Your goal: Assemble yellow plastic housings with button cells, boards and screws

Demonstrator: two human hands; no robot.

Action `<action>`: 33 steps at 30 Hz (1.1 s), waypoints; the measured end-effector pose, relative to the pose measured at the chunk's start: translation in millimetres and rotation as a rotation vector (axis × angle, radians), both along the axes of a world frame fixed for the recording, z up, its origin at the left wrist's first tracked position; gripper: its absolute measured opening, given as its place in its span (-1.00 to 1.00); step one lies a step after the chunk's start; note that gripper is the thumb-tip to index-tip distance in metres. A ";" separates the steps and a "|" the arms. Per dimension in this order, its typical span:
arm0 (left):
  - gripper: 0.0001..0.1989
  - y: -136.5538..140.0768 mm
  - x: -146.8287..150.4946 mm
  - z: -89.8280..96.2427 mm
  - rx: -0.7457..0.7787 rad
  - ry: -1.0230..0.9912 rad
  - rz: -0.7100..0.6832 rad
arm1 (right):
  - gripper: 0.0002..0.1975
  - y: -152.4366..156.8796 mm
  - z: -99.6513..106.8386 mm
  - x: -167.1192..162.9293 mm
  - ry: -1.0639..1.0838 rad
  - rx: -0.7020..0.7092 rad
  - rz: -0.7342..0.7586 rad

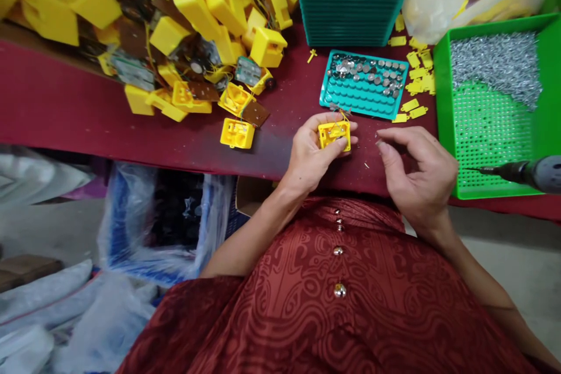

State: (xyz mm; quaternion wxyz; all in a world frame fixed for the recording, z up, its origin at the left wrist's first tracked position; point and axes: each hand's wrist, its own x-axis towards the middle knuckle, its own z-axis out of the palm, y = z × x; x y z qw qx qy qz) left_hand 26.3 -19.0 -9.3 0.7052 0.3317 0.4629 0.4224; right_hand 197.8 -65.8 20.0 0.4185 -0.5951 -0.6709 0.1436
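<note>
My left hand (307,158) holds a small open yellow plastic case (326,137), its thumb pressed over the lower right of the inside. Thin wires stick out of the case's top edge. To the right, my right hand (416,170) hovers over the table with thumb and forefinger pinched close together; whatever may be between the tips is too small to make out. Just beyond both hands lies a teal tray (350,99) partly filled with button cells (372,73). Two open yellow cases (237,133) rest to the left of my left hand.
A heap of yellow cases (188,6) with wires and circuit boards covers the back left. Stacked teal trays (353,17) stand behind. Small yellow tabs (421,79) lie beside a green basket (445,128) of screws (497,61). A powered screwdriver (534,174) juts in from the right.
</note>
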 end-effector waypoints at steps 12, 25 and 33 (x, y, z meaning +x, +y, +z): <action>-0.56 3.3 -16.4 28.5 -0.153 -0.232 -0.166 | -0.83 23.4 -14.5 4.0 0.202 -0.155 -0.029; -0.57 3.1 -37.8 37.6 -0.258 -0.373 -0.241 | -0.54 57.3 -8.9 6.8 0.610 -0.486 0.424; -0.70 2.3 -33.8 35.6 0.070 0.087 -0.246 | -0.25 70.3 -6.6 0.5 0.530 -0.626 0.305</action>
